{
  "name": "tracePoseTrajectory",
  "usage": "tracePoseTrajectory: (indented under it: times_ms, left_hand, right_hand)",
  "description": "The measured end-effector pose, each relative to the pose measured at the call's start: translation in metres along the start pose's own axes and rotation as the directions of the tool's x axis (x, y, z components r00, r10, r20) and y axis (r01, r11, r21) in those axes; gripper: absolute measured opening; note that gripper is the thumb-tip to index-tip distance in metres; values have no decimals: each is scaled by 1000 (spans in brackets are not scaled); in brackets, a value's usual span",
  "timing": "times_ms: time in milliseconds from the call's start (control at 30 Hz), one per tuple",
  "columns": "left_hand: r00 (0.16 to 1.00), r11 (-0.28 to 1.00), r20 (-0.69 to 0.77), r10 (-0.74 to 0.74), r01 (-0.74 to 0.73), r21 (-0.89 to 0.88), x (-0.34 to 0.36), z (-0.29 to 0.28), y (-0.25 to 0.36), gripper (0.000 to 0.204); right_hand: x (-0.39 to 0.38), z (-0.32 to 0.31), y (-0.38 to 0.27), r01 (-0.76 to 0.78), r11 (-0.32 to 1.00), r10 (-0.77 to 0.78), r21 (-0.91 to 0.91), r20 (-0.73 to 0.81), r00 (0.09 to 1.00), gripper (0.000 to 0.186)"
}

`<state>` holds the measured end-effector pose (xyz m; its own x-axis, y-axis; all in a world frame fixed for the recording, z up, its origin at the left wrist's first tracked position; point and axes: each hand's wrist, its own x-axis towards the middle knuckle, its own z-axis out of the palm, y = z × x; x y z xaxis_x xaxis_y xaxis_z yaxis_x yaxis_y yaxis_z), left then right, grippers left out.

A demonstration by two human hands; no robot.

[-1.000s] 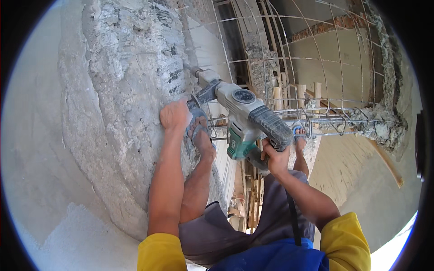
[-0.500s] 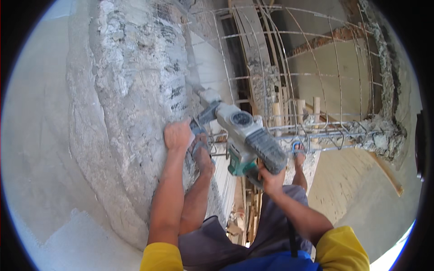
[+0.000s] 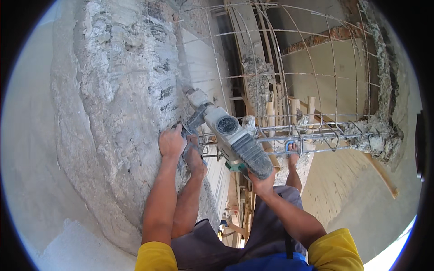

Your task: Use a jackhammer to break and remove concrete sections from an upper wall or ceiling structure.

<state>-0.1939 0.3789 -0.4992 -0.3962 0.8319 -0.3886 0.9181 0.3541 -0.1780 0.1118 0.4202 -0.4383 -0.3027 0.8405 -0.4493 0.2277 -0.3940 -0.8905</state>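
A grey and green rotary hammer (image 3: pixel 221 122), coated in dust, slants across the middle, its nose toward the far left. The nose is close to the broken edge of the rough concrete (image 3: pixel 131 104); dust blurs the bit, so I cannot tell whether it touches. My left hand (image 3: pixel 172 143) is closed round the side handle, next to the concrete. At the rear, my right hand (image 3: pixel 263 181) grips the main handle, partly hidden beneath the tool's body. Below the left hand my left foot, in a sandal, rests near the concrete edge.
Bare steel rebar (image 3: pixel 312 74) forms an open grid at the right, with deep gaps beneath. My right foot (image 3: pixel 293 153) stands by a rebar cage (image 3: pixel 325 135). Bamboo poles (image 3: pixel 271 115) and wooden boards lie below. Chipped concrete (image 3: pixel 377 140) clings to the cage's right end.
The hammer has shifted left in view and rolled, so less of its green side shows. Both hands have moved left with it, still gripping. The surroundings have also slid slightly left.
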Motion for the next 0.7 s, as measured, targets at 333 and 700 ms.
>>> tracePoseTrajectory:
  times_ms: [333,700]
  left_hand:
    - [999,998,21,-42,43,-35,-6,4,6,19]
    - [915,943,341,-217,286,-168,17,-31,11,27]
  right_hand:
    - [11,-4,7,-82,997,82,3,-12,997,22]
    - [41,-13,-15,-184,977,193,-113,79,978,17]
